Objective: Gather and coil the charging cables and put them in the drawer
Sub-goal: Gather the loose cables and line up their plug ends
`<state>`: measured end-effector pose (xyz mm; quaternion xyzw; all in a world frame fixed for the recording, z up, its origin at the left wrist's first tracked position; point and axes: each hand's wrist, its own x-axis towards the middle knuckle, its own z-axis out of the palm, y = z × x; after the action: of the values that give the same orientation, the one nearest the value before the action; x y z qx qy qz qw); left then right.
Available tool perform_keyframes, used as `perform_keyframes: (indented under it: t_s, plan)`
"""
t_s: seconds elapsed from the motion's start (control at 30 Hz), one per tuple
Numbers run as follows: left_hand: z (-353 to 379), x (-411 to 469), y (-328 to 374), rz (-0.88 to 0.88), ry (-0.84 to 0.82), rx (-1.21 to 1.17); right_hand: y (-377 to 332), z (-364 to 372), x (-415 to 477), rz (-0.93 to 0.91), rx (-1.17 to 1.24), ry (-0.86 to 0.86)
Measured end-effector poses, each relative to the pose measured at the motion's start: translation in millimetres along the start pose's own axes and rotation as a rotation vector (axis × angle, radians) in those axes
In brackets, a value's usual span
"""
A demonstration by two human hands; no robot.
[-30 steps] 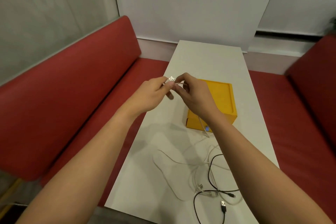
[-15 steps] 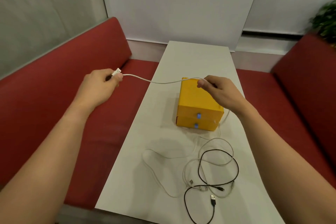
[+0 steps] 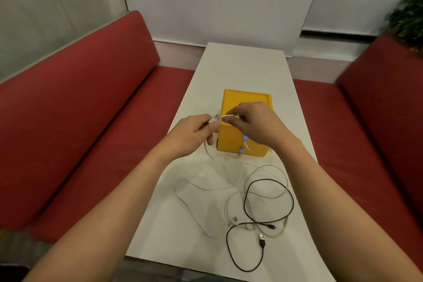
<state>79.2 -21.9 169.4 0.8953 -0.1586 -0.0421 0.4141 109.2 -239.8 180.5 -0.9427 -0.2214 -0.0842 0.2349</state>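
Note:
My left hand pinches the USB plug end of a white cable, which hangs below it in a loop. Close beside it, my right hand pinches the same white cable a little further along. Both hands hover just in front of and above a yellow drawer box with two blue knobs, both drawers shut. More cables lie loose on the white table: a black cable with a USB plug and other white cables, tangled together near the front edge.
Red padded benches flank the narrow table on both sides. A green plant stands at the far right behind the right bench. White wall panels close off the far end.
My hands were spread apart with the white cable stretched between them; now they have come back together in front of the box, and the cable hangs in a loop under the left hand.

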Motion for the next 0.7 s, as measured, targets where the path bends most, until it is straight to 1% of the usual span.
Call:
perform_keyframes:
  t_s: [0.1,0.17,0.27,0.33,0.43,0.53,0.6,0.7]
  plan:
    - [-3,-4,-14,0.004,0.090,0.133,27,-15,-21,0.084,0.082,-0.117]
    - [-10,-6,-25,-0.010,0.116,0.194,49,-30,-38,0.124,0.139,-0.142]
    - [-8,-7,-30,-0.005,0.107,0.252,77,-44,-60,0.151,0.161,-0.084]
    - [-1,-5,-26,0.008,0.096,0.267,93,-45,-69,0.122,0.089,-0.032]
    - [13,0,-17,0.036,0.111,0.209,117,-32,-82,0.078,-0.057,-0.012]
    - [28,-1,-13,-0.002,0.225,0.066,144,-10,-104,0.093,-0.131,-0.033]
    - [34,-4,-15,-0.014,0.301,-0.014,160,5,-119,0.110,-0.204,-0.018]
    - [36,-12,-16,-0.039,0.394,-0.104,179,31,-137,0.160,-0.303,-0.043]
